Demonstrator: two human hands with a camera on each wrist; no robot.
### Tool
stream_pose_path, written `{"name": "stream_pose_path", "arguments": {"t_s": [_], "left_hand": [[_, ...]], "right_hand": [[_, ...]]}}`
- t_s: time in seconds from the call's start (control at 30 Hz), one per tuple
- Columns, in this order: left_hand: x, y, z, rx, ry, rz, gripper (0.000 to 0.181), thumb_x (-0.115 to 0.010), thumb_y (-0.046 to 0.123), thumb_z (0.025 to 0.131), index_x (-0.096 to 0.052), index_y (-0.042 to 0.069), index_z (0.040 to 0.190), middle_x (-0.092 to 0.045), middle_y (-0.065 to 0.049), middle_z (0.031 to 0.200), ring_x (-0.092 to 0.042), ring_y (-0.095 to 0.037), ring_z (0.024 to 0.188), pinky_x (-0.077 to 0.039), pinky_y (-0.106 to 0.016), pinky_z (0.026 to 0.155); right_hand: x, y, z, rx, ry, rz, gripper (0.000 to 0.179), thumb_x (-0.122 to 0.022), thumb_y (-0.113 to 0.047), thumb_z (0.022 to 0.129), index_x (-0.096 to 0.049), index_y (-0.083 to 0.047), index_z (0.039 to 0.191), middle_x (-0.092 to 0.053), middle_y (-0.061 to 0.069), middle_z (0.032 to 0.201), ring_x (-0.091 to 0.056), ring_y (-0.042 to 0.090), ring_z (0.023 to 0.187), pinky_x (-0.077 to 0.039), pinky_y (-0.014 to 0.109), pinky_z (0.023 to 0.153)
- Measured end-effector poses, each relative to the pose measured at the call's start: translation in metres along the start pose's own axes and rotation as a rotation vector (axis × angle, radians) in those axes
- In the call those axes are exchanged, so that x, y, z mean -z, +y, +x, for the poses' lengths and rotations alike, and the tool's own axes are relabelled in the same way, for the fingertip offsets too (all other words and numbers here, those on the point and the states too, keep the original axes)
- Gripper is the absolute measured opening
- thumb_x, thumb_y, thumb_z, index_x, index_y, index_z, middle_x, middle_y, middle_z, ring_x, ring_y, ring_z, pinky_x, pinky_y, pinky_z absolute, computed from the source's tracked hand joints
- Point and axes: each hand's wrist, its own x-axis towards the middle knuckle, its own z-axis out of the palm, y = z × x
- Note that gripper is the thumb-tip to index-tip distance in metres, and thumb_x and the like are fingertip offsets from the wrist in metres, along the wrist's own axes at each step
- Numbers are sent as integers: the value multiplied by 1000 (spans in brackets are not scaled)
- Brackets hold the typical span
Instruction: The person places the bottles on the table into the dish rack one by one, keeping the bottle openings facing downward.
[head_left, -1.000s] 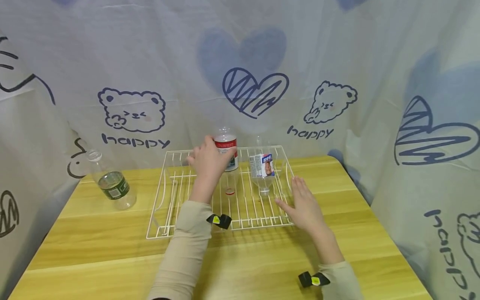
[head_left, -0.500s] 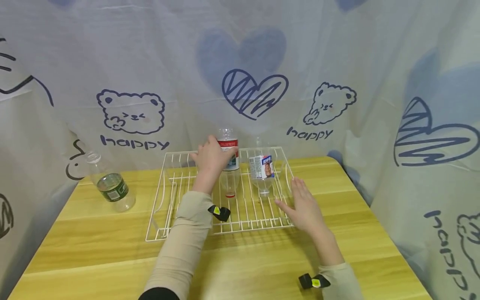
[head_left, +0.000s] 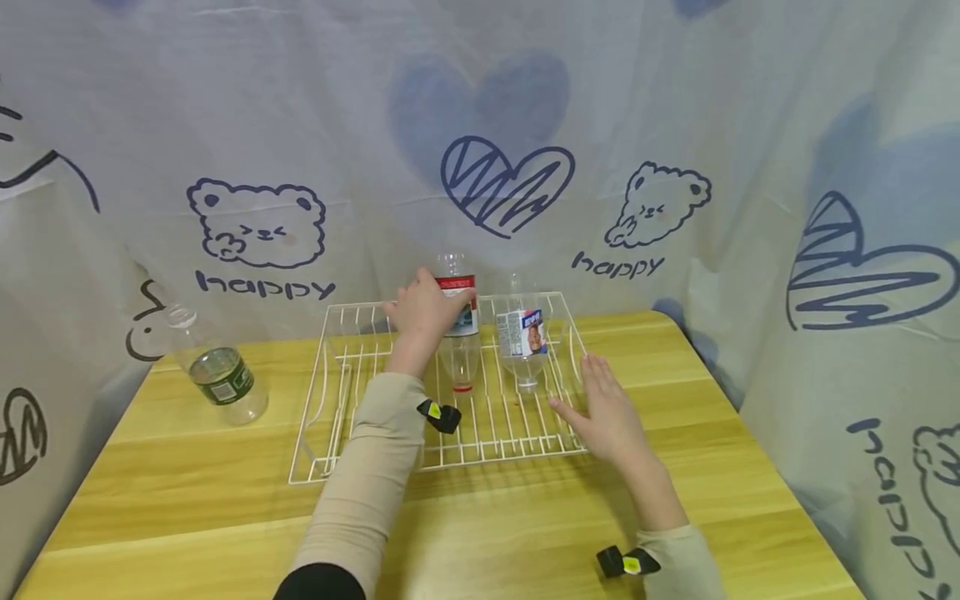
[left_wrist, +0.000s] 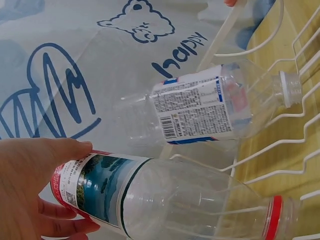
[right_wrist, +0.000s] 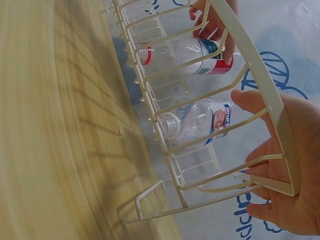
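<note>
My left hand grips a clear plastic bottle by its red-and-blue label. The bottle stands neck down in the white wire rack, with a red ring at its mouth. To its right, a second clear bottle with a white-and-blue label also stands neck down, leaning on the rack, and no hand touches it. My right hand lies at the rack's right front corner, fingers straight along the side and thumb spread apart. In the right wrist view the rack's rim crosses in front of its palm.
A third clear bottle with a green label stands upright on the wooden table, left of the rack. A printed cloth hangs close behind and beside the table.
My left hand and the red-labelled bottle have shifted slightly right, and more of the bottle's lower part shows below the hand. My right hand stays in place.
</note>
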Motion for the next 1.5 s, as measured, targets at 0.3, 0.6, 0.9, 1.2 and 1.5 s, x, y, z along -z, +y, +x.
{"name": "stream_pose_path", "arguments": {"t_s": [0.3, 0.6, 0.9, 1.2, 1.5], "left_hand": [[-12, -7, 7, -12, 36, -10, 91, -56, 73, 81, -40, 5, 139, -58, -19, 130, -49, -39, 126, -25, -64, 108], [-31, -16, 14, -43, 113, -25, 84, -50, 78, 80, -45, 8, 126, -61, -16, 118, -54, -36, 112, -33, -59, 100], [-38, -15, 17, -27, 117, -22, 84, -49, 79, 80, -45, 8, 125, -59, -16, 118, -53, -36, 110, -35, -56, 95], [-39, -13, 21, -37, 122, -7, 91, -46, 82, 79, -43, 7, 130, -54, -18, 127, -49, -38, 116, -35, -56, 98], [-37, -17, 18, -28, 116, -13, 94, -47, 84, 77, -41, 7, 131, -53, -18, 127, -49, -37, 114, -37, -56, 96]], "right_hand": [[0, -1, -1, -6, -6, 22, 93, -44, -61, 95, -10, 3, 154, -6, 19, 162, -7, 38, 151, -11, 50, 121], [1, 0, 0, -7, -6, 30, 93, -44, -61, 95, -10, 3, 154, -6, 20, 162, -7, 39, 151, -11, 50, 121], [1, 0, 1, -16, -15, 35, 93, -45, -61, 95, -9, 2, 154, -6, 18, 163, -6, 37, 152, -11, 49, 122], [3, 1, 1, -12, 4, 50, 93, -47, -59, 95, -10, 3, 154, -7, 20, 162, -7, 38, 151, -12, 50, 122], [0, 1, 1, -14, -9, 47, 94, -45, -62, 94, -9, 2, 154, -6, 19, 162, -7, 38, 151, -12, 50, 121]]}}
